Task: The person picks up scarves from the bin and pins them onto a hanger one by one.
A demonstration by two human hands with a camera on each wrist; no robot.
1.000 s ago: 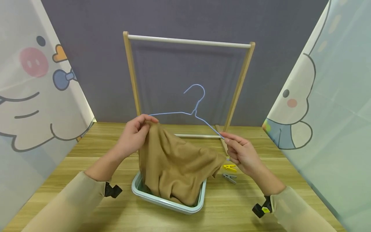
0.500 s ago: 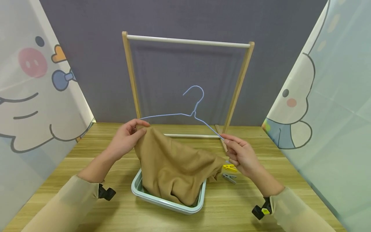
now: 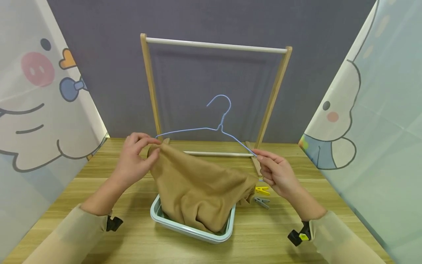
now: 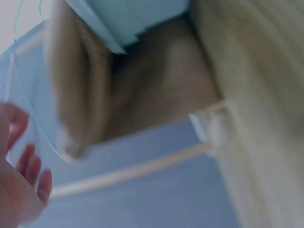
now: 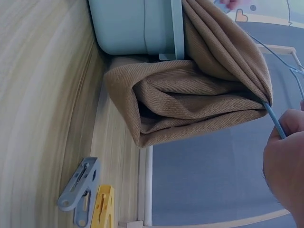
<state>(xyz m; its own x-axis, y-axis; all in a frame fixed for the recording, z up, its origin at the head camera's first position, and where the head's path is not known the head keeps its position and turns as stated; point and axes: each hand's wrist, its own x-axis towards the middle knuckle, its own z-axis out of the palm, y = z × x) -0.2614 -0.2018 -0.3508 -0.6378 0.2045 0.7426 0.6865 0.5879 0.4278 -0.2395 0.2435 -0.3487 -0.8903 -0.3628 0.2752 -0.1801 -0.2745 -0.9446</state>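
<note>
One blue hanger (image 3: 222,120), brown cloth (image 3: 199,181), creased

From the head, part of the hanger (image 3: 220,127) and the far side of the tub (image 3: 188,230) are hidden by brown cloth (image 3: 197,185), blurred from the left wrist.
</note>
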